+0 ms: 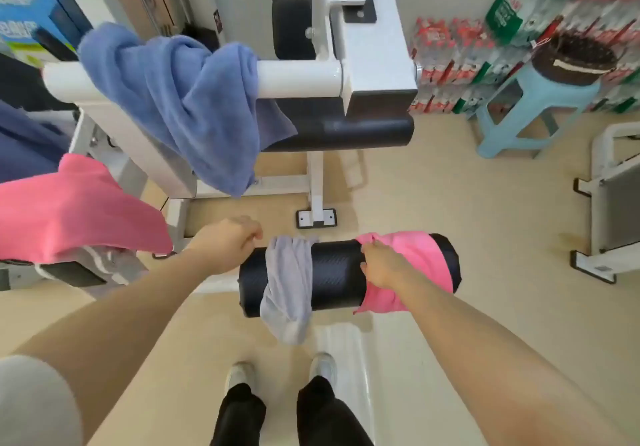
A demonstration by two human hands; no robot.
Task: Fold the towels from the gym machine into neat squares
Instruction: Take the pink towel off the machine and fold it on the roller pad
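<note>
A black foam roller pad (336,272) of the gym machine lies crosswise in front of me. Over its left part hangs a grey towel (289,289). A pink towel (419,265) wraps its right end, and my right hand (381,265) grips that towel's left edge. My left hand (230,241) hovers with curled fingers just left of the pad, near the grey towel's top, holding nothing that I can see. A blue towel (180,99) is draped over the white bar (298,78) above. Another pink towel (69,213) lies on the machine part at the left.
The white machine frame (367,40) with black pads rises ahead. A light blue plastic stool (530,109) with a dark round thing on it stands at the right, before stacked bottle packs (446,61). Another white frame (609,203) sits at far right. My feet (284,373) stand on beige floor.
</note>
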